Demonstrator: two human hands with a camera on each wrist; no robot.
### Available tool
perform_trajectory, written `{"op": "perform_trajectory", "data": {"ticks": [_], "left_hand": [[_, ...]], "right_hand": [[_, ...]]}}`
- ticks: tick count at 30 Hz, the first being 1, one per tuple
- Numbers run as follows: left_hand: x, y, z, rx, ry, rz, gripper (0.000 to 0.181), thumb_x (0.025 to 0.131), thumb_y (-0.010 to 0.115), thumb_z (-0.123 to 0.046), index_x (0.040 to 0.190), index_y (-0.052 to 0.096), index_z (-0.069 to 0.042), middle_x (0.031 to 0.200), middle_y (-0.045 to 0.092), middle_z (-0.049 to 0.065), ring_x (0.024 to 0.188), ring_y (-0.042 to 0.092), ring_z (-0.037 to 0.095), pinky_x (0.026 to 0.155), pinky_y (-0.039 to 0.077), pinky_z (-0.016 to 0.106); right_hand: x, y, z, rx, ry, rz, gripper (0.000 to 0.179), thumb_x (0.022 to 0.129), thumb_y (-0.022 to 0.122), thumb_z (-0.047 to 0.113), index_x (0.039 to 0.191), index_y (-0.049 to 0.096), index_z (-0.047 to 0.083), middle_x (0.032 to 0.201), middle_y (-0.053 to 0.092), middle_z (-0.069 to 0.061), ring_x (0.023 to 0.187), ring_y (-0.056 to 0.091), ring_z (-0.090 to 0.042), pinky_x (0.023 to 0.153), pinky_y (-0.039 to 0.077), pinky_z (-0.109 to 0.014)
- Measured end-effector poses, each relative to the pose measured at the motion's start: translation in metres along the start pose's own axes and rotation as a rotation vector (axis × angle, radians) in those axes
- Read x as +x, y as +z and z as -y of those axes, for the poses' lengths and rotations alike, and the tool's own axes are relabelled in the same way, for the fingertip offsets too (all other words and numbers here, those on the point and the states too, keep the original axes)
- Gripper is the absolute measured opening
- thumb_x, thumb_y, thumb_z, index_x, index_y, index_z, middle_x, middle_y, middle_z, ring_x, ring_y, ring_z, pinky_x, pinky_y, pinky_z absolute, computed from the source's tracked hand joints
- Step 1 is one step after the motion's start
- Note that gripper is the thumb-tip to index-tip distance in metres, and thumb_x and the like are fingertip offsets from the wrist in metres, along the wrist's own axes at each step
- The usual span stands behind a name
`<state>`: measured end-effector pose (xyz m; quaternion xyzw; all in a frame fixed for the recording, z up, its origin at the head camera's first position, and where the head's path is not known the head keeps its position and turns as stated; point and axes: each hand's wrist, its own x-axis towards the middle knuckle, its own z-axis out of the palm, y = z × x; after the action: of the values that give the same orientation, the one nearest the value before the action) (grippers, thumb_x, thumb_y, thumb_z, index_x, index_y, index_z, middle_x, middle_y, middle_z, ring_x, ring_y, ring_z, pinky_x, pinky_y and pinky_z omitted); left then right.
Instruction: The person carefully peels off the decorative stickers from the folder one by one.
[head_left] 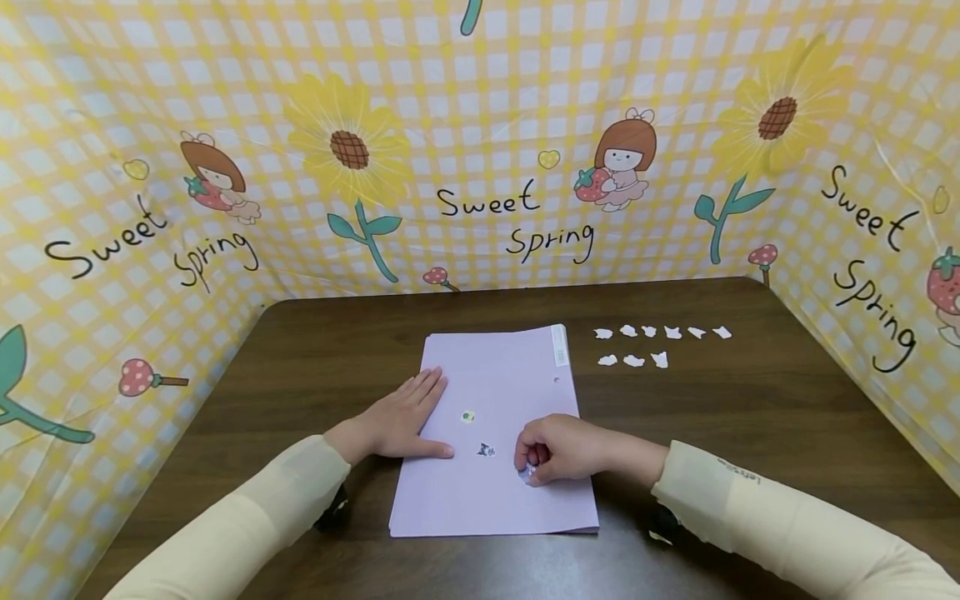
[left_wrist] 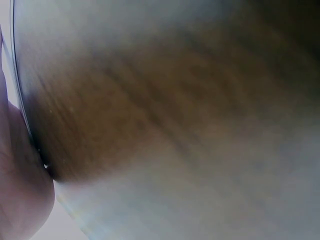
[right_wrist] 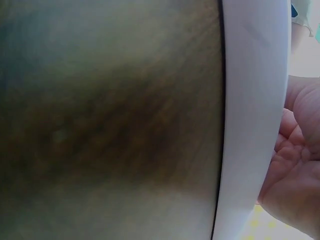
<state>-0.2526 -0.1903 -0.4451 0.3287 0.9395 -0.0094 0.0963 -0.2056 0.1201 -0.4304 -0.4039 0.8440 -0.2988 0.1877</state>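
Note:
A stack of lilac paper (head_left: pixel 480 367) lies on the table. My left hand (head_left: pixel 405 417) rests on its left edge, fingers straight and thumb spread over the sheet. Near the right side of the sheet, my right hand (head_left: pixel 558 450) has curled fingers and pinches a small whitish sticker (head_left: pixel 527 473) at the paper's surface; the fingers partly hide it. Between the hands sit a yellow-green sticker (head_left: pixel 468 417) and, just below it, a dark-and-white sticker (head_left: pixel 486 450). In the right wrist view, the palm of the right hand (right_wrist: pixel 295 165) shows beside the paper, with the fingertips hidden.
Several small white cut-outs (head_left: pixel 649 332) lie in two rows on the dark wooden table (head_left: pixel 750 400), right of the paper. A pale label (head_left: pixel 559 346) marks the paper's upper right corner. Behind the table hangs a yellow checked cloth (head_left: pixel 480 108).

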Motion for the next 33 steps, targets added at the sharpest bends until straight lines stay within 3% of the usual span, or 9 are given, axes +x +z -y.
{"op": "perform_trajectory", "data": {"ticks": [12, 17, 33], "left_hand": [[0.0002, -0.0006, -0.0004, 0.000, -0.003, 0.004, 0.118, 0.078, 0.035, -0.087, 0.155, 0.007, -0.002, 0.161, 0.001, 0.015, 0.147, -0.001, 0.028, 0.117, 0.008, 0.041], [-0.0003, -0.0005, -0.0008, 0.000, 0.000, 0.000, 0.118, 0.078, 0.035, -0.087, 0.155, 0.008, -0.002, 0.161, 0.001, 0.016, 0.147, -0.001, 0.029, 0.117, 0.008, 0.041], [-0.0003, -0.0009, -0.0016, -0.004, -0.002, -0.005, 0.117, 0.079, 0.039, -0.085, 0.155, 0.009, -0.001, 0.161, 0.002, 0.016, 0.147, 0.000, 0.029, 0.117, 0.010, 0.042]], "right_hand": [[-0.0021, -0.0019, -0.0009, 0.021, -0.037, -0.031, 0.015, 0.080, 0.081, 0.011, 0.094, 0.077, 0.016, 0.078, 0.058, 0.010, 0.073, 0.051, -0.005, 0.067, 0.047, -0.023], [-0.0016, -0.0017, -0.0011, -0.003, -0.043, -0.020, 0.010, 0.081, 0.080, 0.012, 0.087, 0.075, 0.018, 0.077, 0.056, 0.012, 0.071, 0.051, -0.004, 0.066, 0.046, -0.022], [-0.0005, -0.0019, 0.0008, -0.006, 0.001, -0.017, 0.015, 0.080, 0.081, 0.012, 0.090, 0.071, 0.017, 0.075, 0.055, 0.008, 0.072, 0.050, -0.006, 0.066, 0.046, -0.023]]}}
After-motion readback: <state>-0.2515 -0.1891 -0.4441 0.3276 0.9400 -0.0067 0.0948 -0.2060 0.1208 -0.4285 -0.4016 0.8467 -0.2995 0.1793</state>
